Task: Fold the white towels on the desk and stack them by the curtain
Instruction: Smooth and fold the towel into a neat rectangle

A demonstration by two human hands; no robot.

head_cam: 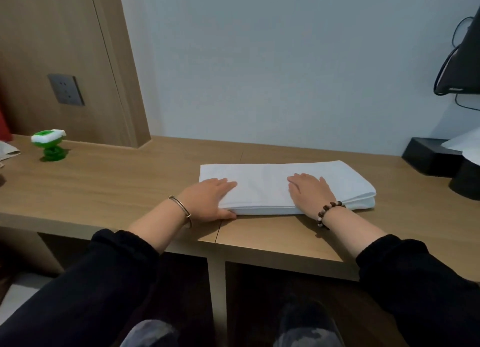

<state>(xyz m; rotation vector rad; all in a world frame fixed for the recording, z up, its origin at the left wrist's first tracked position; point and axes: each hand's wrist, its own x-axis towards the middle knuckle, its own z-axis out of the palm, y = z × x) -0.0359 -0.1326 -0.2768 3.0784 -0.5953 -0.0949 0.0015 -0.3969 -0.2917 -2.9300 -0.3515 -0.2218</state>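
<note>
A white towel, folded into a long flat rectangle of several layers, lies on the wooden desk near its front edge. My left hand lies flat on the towel's left end, fingers straight on top and thumb along the front edge. My right hand presses flat on the towel right of its middle, fingers spread and pointing left. No curtain is in view.
A green and white toy stands at the desk's back left, near brown paper at the left edge. Black boxes with white paper sit at the right. A wall socket is on the wooden panel. A dark screen hangs upper right.
</note>
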